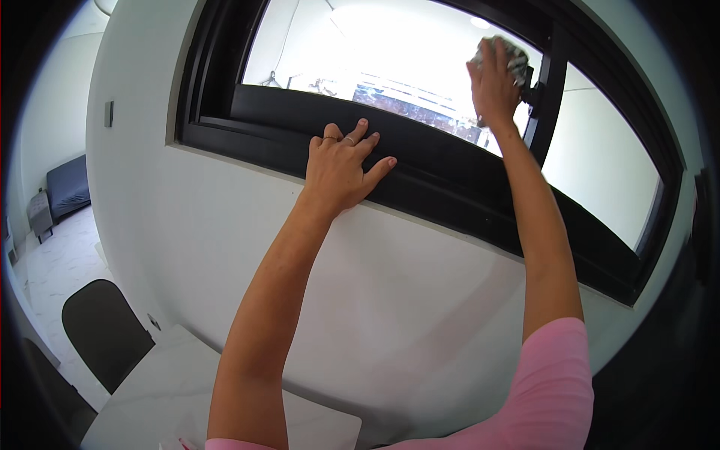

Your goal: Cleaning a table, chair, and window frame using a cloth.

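My right hand (495, 93) is raised to the upper right of a window pane (394, 45) and presses a crumpled patterned cloth (509, 59) against the glass. Just right of that hand, a black window latch (531, 95) sits on the upright bar. My left hand (343, 160) rests with spread fingers on the lower rail of the black window frame (439, 152); it holds nothing, and two fingers wear rings. Bright light washes out much of what lies behind the glass.
A white marble-patterned table (163, 382) stands below, beside a dark chair (104, 332). On the white wall (405, 292) under the window there is a shadow. A second pane (602, 152) lies right of the bar. Farther left are a wall switch (109, 113) and a dark blue padded piece of furniture (70, 185).
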A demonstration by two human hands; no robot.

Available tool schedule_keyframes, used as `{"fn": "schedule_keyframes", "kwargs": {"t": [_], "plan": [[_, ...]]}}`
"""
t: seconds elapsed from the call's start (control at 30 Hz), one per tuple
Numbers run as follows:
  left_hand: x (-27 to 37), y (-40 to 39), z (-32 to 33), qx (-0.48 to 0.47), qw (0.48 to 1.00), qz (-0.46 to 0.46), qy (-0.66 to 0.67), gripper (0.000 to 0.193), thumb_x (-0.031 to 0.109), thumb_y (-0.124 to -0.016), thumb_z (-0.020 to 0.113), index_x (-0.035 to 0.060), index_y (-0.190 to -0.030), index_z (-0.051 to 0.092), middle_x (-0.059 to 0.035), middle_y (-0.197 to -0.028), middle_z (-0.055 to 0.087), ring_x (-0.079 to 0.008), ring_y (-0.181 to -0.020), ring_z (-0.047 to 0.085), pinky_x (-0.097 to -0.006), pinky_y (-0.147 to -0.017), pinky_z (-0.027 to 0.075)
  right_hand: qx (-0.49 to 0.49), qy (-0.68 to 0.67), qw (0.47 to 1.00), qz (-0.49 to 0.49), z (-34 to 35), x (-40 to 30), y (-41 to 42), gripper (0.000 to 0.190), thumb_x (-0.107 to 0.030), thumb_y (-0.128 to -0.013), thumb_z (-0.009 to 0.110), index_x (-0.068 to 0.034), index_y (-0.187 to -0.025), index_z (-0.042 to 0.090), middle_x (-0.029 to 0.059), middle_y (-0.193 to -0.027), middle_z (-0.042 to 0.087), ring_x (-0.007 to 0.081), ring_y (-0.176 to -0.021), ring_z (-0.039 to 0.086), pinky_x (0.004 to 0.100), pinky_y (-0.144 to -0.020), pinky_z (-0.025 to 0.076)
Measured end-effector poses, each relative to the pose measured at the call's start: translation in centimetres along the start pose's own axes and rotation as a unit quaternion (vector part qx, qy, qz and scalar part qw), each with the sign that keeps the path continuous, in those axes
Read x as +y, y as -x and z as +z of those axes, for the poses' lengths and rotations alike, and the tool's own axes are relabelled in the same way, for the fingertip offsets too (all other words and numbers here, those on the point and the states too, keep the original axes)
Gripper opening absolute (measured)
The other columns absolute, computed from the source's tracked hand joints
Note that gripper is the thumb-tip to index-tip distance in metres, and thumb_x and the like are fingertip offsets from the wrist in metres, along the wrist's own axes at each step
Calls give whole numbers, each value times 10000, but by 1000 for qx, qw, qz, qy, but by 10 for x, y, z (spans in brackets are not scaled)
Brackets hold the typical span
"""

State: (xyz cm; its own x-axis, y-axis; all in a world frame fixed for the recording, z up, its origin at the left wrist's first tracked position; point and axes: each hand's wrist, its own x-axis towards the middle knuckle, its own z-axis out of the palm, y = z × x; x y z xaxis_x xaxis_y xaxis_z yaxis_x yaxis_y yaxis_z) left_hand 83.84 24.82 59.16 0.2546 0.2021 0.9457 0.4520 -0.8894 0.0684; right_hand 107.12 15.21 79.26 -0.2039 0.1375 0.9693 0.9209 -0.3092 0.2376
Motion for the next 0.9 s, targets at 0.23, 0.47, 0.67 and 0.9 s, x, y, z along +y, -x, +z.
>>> {"fn": "schedule_keyframes", "kwargs": {"t": [0.23,0.47,0.67,0.9], "plan": [[-2,0,8,20,1000,7,-8,600,581,-913,488,109,-1238,667,-76,-1377,569,-247,-1029,494,-344,-847,368,121,209,964,-109,46,-42,-24,574,-469,-982,463,-142,-1446,372,84,-1542,306,412,-1337,396,590,-1017,396],[1,-1,1,5,1000,5,-3,596,564,-907,518,97,-1250,656,-99,-1391,553,-258,-1037,497,-350,-889,375,-16,30,967,-253,82,-144,4,512,-444,-967,481,-191,-1411,447,-2,-1539,338,249,-1315,459,535,-1033,395],[-1,1,9,26,1000,8,-15,571,559,-903,529,109,-1223,676,-73,-1390,558,-248,-1036,498,-349,-883,376,-93,8,933,-349,77,-115,20,473,-369,-955,517,-201,-1396,480,-32,-1540,345,201,-1258,512,440,-967,471],[2,-2,6,18,1000,1,-1,556,553,-903,527,113,-1200,691,-58,-1386,564,-238,-1027,498,-353,-871,375,20,100,980,-171,24,0,-16,505,-373,-998,469,-231,-1468,349,-1,-1572,278,338,-1338,435,556,-982,466]]}}
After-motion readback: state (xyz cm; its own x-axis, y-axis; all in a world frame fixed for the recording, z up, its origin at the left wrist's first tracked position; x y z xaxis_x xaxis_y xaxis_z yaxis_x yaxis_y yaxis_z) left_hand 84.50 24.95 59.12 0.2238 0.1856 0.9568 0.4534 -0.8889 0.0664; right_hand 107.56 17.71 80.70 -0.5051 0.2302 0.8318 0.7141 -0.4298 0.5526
